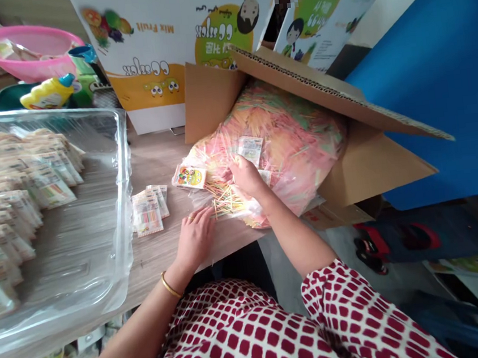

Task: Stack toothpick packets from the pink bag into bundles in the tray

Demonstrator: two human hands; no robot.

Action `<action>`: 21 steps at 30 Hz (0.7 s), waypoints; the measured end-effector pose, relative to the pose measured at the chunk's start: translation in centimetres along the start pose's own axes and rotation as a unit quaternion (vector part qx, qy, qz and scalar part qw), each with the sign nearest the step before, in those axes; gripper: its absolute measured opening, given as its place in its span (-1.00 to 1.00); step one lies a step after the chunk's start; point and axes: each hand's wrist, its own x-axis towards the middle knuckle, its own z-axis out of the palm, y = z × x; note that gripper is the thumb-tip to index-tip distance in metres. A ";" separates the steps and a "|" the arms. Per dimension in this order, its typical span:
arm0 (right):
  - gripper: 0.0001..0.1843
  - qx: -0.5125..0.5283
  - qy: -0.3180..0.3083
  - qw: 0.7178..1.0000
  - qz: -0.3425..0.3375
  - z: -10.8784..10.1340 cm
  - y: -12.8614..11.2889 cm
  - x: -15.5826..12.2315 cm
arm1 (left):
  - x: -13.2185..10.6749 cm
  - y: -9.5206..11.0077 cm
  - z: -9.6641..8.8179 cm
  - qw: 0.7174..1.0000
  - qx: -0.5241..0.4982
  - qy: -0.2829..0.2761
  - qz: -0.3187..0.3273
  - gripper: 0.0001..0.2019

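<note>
My left hand [196, 237] lies on the wooden table [165, 249], fingers curled beside a loose bunch of thin coloured sticks [226, 202]. My right hand [245, 175] reaches into the big clear bag of coloured sticks [294, 133] that spills from a tipped cardboard box [369, 165]; its fingers pinch at the sticks. A small printed label packet [190, 177] lies just left of that hand. A short stack of filled stick packets [148, 208] sits to the left of my left hand.
A clear plastic tray [119, 174] on the left holds several rows of filled packets [17, 185]. Behind stand a printed carton [153, 57], a pink bowl [24, 50] and a yellow bottle [48, 93]. A blue panel [438, 84] and sandals [370, 250] are on the right.
</note>
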 end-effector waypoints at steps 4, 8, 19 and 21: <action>-0.77 -0.011 -0.056 0.998 -0.021 0.7 -0.2 0.5 | -2.0 1.1 0.5 0.995 0.095 -0.023 -0.007 -0.47; -0.57 -0.236 -0.092 0.967 -0.001 1.8 -1.8 0.6 | -1.0 2.2 0.7 0.985 0.166 -0.045 -0.029 -0.44; -0.39 -0.204 -0.091 0.975 -0.001 -1.7 -1.1 -1.1 | -1.9 1.4 -0.1 0.992 0.124 -0.022 0.003 -0.54; -0.47 -0.148 -0.059 0.987 -0.024 -2.9 0.0 -0.7 | -2.2 1.3 0.1 0.993 0.114 -0.022 0.000 -0.56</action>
